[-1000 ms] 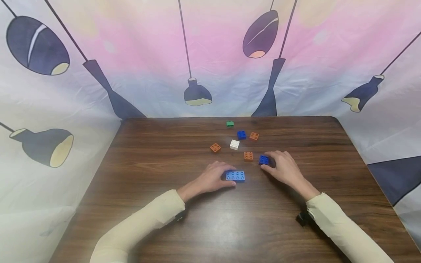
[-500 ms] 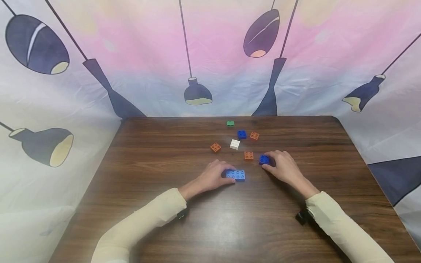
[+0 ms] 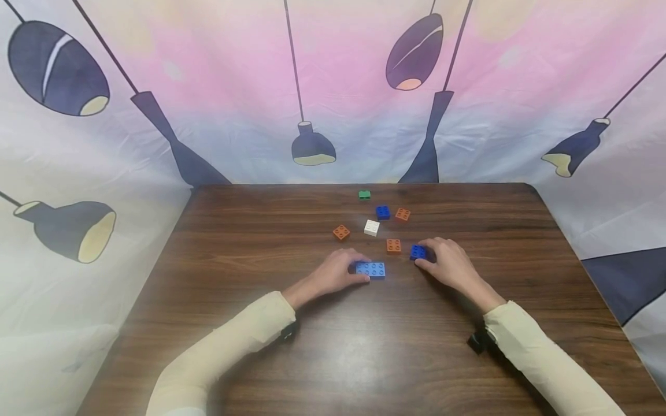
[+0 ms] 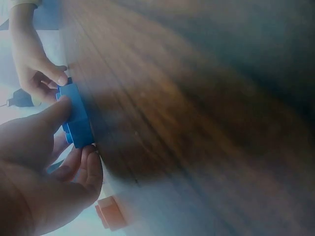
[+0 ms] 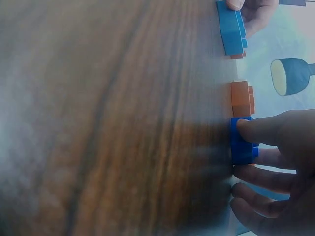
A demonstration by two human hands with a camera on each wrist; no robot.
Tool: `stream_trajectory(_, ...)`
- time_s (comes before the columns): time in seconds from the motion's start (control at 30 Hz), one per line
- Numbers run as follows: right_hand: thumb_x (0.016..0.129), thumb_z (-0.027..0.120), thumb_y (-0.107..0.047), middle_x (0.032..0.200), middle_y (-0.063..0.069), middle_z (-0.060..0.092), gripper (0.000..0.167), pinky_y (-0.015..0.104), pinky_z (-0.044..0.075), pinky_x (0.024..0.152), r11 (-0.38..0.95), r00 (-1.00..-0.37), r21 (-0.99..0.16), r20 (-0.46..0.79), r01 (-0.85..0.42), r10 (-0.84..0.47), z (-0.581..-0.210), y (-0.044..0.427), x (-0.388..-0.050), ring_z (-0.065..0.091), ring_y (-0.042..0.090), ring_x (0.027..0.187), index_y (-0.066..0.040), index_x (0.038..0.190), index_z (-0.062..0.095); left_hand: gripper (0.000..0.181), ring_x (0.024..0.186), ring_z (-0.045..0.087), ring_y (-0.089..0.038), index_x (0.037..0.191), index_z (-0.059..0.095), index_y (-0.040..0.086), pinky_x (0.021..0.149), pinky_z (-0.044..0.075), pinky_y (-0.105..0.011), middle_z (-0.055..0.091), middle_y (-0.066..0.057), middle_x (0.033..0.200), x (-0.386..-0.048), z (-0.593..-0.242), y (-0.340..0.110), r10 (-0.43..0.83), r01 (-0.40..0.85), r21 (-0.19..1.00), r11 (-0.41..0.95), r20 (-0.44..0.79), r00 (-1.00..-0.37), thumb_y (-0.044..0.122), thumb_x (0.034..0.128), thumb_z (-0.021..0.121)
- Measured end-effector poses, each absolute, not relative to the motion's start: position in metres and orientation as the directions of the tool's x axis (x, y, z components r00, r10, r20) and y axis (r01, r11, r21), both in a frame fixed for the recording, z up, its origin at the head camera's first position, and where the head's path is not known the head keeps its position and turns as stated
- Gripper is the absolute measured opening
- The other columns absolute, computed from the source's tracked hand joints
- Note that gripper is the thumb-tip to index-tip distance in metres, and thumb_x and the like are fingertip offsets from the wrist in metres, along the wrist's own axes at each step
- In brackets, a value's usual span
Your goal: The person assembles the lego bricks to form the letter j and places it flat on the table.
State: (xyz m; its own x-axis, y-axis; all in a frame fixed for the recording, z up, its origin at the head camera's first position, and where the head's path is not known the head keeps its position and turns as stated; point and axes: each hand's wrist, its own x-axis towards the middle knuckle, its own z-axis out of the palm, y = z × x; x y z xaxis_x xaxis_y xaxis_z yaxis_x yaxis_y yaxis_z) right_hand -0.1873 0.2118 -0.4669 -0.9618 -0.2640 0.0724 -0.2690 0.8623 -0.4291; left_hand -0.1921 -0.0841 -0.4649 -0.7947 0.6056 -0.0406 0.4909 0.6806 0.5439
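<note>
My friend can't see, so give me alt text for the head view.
A person's left hand holds a light-blue rectangular plastic brick and their right hand a dark-blue square plastic brick on a wood-grain table. Nearby and beyond lie three orange bricks, a white brick, a green brick and another dark-blue brick.

From here I see wide room to reach over the table [image 3: 374, 370] between the sleeves [image 3: 239, 329]; farther in, the light-blue block [image 3: 370, 270] and nearest orange block [image 3: 393, 247] stand in the way.
</note>
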Motion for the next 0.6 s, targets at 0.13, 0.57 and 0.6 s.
stream_trajectory(0.13,0.094,0.075,-0.022,0.123,0.025,0.068,0.041,0.061,0.049,0.096,0.856,-0.958,-0.436,0.069,-0.279,-0.277,-0.465,0.213,-0.189,0.064,0.043,0.113,0.004,0.125,0.067,0.045,0.114,0.063,-0.018,0.132,0.068,0.014,0.104,0.045,-0.041,0.070,-0.003,0.126,-0.193,-0.465,-0.084,0.603,0.485,0.549,0.680,-0.044,-0.796,0.033,0.0925,0.076)
stream_trajectory(0.57,0.094,0.075,-0.020,0.124,0.022,0.069,0.040,0.059,0.052,0.093,0.831,-0.944,-0.450,0.112,-0.327,-0.310,-0.449,0.210,-0.186,0.066,0.041,0.111,0.000,0.126,0.067,0.043,0.113,0.064,-0.020,0.130,0.069,0.013,0.104,0.045,-0.042,0.071,-0.005,0.124,-0.197,-0.465,-0.086,0.609,0.495,0.557,0.667,-0.026,-0.793,0.033,0.0925,0.077)
stream_trajectory(0.6,0.093,0.076,-0.021,0.124,0.021,0.069,0.040,0.058,0.052,0.093,0.828,-0.942,-0.450,0.118,-0.333,-0.314,-0.447,0.209,-0.185,0.067,0.040,0.111,0.000,0.126,0.067,0.043,0.112,0.064,-0.020,0.130,0.069,0.013,0.103,0.046,-0.041,0.071,-0.005,0.123,-0.197,-0.465,-0.085,0.610,0.496,0.558,0.665,-0.024,-0.792,0.033,0.0924,0.077)
